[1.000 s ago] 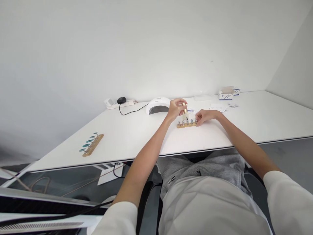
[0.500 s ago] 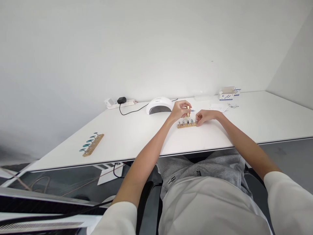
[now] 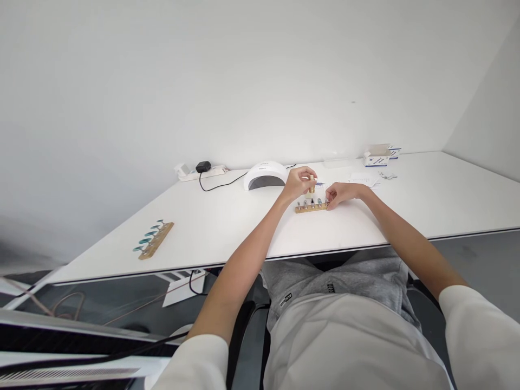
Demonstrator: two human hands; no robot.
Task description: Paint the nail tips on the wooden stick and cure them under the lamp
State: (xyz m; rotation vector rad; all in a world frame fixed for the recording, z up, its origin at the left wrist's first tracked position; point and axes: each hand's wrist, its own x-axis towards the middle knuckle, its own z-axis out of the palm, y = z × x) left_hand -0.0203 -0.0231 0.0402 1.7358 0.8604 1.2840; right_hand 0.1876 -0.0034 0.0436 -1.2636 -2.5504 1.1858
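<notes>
Left hand (image 3: pixel 299 183) shifted rightward since one second earlier; it pinches gold-capped brush (image 3: pixel 312 185), dark end apparently at middle tip (image 3: pixel 312 205). Nearest, ten o'clock on white counter (image 3: pixel 227 227): one wooden rack (image 3: pixel 159 241), five teal tips (image 3: pixel 145 240). Twelve o'clock: second rack (image 3: pixel 311 209), five tips, fifth partly hidden. Right hand (image 3: pixel 339 194) pinches its right end; whether tip or wood, cannot tell. Step seems brushing middle tip; next move likely calls for light stroke, rack steady. Farther: one white lamp (image 3: pixel 265 172), eleven o'clock; two boxes (image 3: pixel 376 161), one o'clock.
</notes>
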